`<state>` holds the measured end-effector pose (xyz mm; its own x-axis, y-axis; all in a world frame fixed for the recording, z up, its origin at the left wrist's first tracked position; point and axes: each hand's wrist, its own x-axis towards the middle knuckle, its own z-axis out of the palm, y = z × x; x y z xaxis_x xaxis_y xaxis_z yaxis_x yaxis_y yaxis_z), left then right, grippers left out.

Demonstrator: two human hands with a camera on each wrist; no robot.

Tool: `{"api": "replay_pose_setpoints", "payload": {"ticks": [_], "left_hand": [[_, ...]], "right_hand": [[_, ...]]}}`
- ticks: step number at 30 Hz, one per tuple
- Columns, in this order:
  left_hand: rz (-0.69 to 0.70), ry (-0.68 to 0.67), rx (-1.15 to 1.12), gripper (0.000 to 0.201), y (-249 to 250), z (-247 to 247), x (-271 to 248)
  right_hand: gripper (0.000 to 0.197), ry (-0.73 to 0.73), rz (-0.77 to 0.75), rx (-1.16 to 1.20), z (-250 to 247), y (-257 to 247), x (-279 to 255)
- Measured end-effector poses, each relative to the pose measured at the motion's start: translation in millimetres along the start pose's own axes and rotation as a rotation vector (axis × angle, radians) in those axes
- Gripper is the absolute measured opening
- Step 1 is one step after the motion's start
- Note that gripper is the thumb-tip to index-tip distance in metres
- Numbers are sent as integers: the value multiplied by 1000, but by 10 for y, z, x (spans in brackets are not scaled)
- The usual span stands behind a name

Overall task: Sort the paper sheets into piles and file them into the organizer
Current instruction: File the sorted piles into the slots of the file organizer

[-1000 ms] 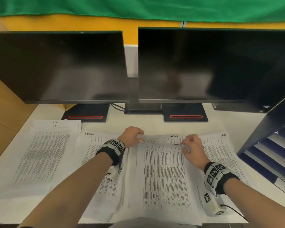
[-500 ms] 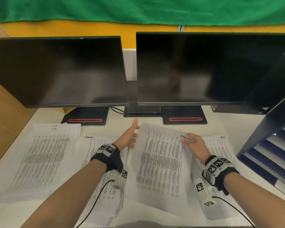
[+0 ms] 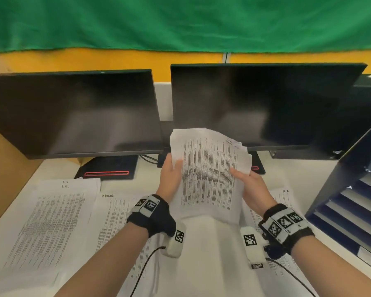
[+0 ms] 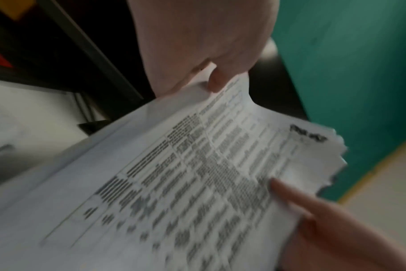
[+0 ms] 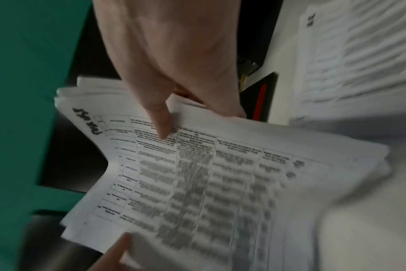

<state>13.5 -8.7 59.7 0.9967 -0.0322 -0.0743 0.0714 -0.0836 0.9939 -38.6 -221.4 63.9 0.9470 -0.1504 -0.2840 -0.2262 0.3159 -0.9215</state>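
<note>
Both hands hold a stack of printed paper sheets (image 3: 208, 172) upright above the desk, in front of the monitors. My left hand (image 3: 172, 174) grips its left edge, thumb on the front. My right hand (image 3: 245, 181) grips its right edge, thumb on the printed face. The wrist views show the same stack (image 4: 197, 183) (image 5: 197, 174) with a thumb pressed on top and fingers behind. Its top corners fan out unevenly. The dark blue organizer (image 3: 351, 202) with slanted trays stands at the right.
Three other paper piles lie on the white desk: one far left (image 3: 51, 221), one left of centre (image 3: 116, 221), one at the right (image 3: 283, 202) partly under my right arm. Two dark monitors (image 3: 73, 112) (image 3: 266, 103) stand behind. A cardboard panel (image 3: 7, 163) borders the left.
The middle stack was lying flat on the desk. My right hand raised its far edge, then both hands lifted the whole stack up off the desk to stand upright.
</note>
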Motion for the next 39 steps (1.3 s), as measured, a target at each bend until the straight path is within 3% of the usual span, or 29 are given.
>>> {"api": "replay_pose_setpoints", "payload": {"ticks": [4, 7, 10, 16, 18, 24, 28, 34, 39], "left_hand": [[208, 100, -53, 20, 109, 230, -227], [254, 145, -53, 30, 10, 273, -287], [210, 159, -74, 34, -21, 233, -251], [185, 230, -118, 23, 86, 176, -85], [172, 245, -95, 20, 62, 191, -56], [66, 241, -64, 21, -204, 213, -73], [-70, 258, -51, 30, -461, 210, -66], [-232, 115, -82, 40, -785, 140, 9], [-143, 147, 105, 39, -586, 155, 2]], "right_hand": [[26, 24, -127, 1, 183, -129, -25], [20, 130, -159, -77, 257, -105, -23], [20, 223, -189, -17, 240, -99, 23], [17, 182, -196, -3, 381, -133, 67], [24, 156, -183, -21, 436, -102, 58], [57, 273, -85, 5, 331, 134, 190], [16, 279, -63, -47, 334, 126, 115], [33, 256, 40, -159, 277, 328, 173], [34, 252, -9, -202, 239, 323, 100]]}}
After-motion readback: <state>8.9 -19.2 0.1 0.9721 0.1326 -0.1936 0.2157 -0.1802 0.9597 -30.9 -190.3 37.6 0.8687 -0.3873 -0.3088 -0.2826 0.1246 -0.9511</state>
